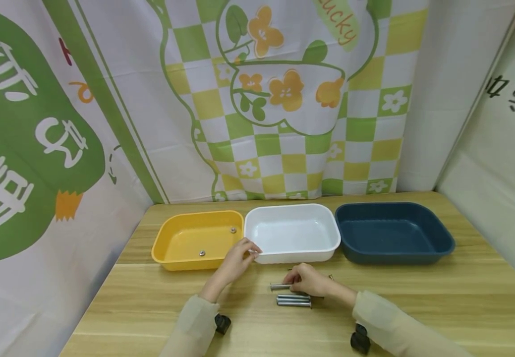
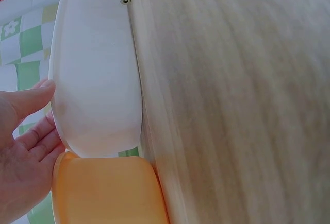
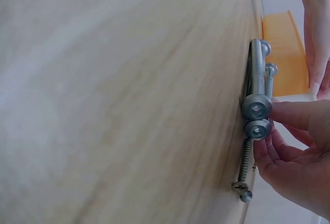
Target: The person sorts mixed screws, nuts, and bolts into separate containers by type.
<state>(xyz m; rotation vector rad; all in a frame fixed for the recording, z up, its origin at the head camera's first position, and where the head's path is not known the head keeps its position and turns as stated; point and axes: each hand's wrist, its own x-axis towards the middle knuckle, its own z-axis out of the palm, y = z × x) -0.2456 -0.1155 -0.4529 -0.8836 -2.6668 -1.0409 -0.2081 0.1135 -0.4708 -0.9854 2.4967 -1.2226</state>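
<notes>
My left hand (image 1: 236, 260) rests at the front left corner of the white tray (image 1: 294, 257), thumb and fingertips touching its rim. In the left wrist view the thumb (image 2: 36, 98) lies against that rim, apart from the other fingers. In front of the same tray, my right hand (image 1: 308, 280) pinches a silver bolt (image 1: 279, 286) that lies low over the table, its headed end pointing left. The fingers hide its other end. Closer to me lie several thicker bolts (image 1: 294, 300) side by side; their heads (image 3: 257, 107) partly cover the pinch in the right wrist view.
A yellow tray (image 1: 179, 266) with two small metal pieces (image 1: 201, 253) stands left of the white one. On the right is a dark blue tray (image 1: 395, 258). A screw (image 3: 245, 167) lies beside the right hand. Printed cloth (image 1: 293, 163) hangs behind the wooden table (image 1: 257, 337).
</notes>
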